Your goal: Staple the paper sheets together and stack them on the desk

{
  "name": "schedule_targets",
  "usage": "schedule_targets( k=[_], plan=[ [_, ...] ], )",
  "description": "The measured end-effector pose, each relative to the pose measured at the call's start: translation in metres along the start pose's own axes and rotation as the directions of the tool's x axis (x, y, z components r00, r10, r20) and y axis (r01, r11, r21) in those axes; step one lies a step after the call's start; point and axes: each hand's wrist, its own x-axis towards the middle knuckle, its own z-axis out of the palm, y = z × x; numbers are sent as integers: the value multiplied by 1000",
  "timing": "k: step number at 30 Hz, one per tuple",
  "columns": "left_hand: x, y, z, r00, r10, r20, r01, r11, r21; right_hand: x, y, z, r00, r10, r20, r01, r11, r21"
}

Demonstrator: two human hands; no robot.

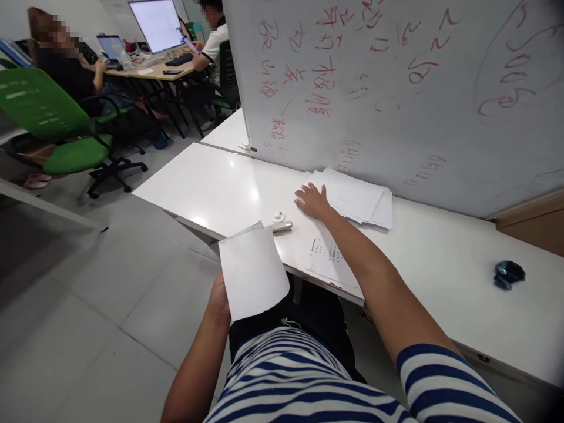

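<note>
My left hand (219, 298) grips a thin bundle of white paper sheets (253, 273) by its left side, in front of my body and beside the desk edge; the fingers are hidden behind the paper. Fingers spread, my right hand (314, 203) lies at the left end of a loose paper stack (356, 195) on the white desk (207, 176). Between the hands are a silvery, bar-shaped object (282, 227), partly covered by the held sheets, and a small white curled item (279, 217). Under my right forearm lies a printed sheet (321, 256).
A whiteboard (396, 129) with red writing stands along the desk's back. To the right sits a dark blue, glassy object (509, 274). A green chair (74, 155) is at the left. Two people sit at a farther table (154, 71) with a monitor (157, 26).
</note>
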Motion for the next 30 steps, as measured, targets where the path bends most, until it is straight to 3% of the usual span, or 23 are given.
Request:
schedule_targets(
  k=[5, 13, 19, 22, 25, 26, 30],
  plan=[
    [12, -7, 13, 997, -49, 60, 46, 998, 50, -32, 25, -9, 1000, 21, 12, -21, 1000, 1],
    [23, -24, 29, 984, -89, 155, 64, 985, 163, -119, 89, -22, 990, 139, 25, -138, 990, -42],
    [17, -27, 37, 987, -113, 117, 96, 985, 140, -147, 113, -34, 992, 124, 37, -121, 991, -63],
    [10, -19, 35, 991, -90, 96, 80, 992, 102, -161, 89, -46, 986, 139, -87, -147, 985, -91],
    [3, -9, 27, 997, -26, 76, 21, 998, 66, -200, 37, -46, 941, 235, -243, -243, 970, -4],
    [1, -6, 23, 998, 1, 70, -5, 998, 58, -216, 18, -42, 938, 261, -227, -258, 965, 44],
    [-5, 4, 12, 995, 98, 36, -100, 993, 56, -265, -40, -14, 951, 310, 15, -310, 947, 82]
  ],
)
